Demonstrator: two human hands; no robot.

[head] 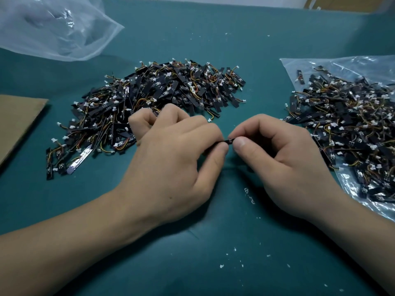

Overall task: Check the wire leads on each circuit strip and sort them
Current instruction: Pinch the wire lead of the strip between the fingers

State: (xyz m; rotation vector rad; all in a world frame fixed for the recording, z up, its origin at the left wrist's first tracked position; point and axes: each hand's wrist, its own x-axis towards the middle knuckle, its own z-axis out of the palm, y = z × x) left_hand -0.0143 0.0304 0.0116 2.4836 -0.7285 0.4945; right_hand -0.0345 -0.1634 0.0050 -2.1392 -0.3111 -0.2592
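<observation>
Circuit strip: held low over the green mat, long axis left to right, leads hidden. Left hand pinches one end and right hand the other. Loose pile lies beyond the left hand. Bagged pile lies just beside the right.

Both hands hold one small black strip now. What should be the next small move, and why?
Probably tilt the small black circuit strip upward into view. The left hand and right hand pinch its two ends, and their fingers cover most of it, so its wire leads cannot be seen or checked yet.
</observation>
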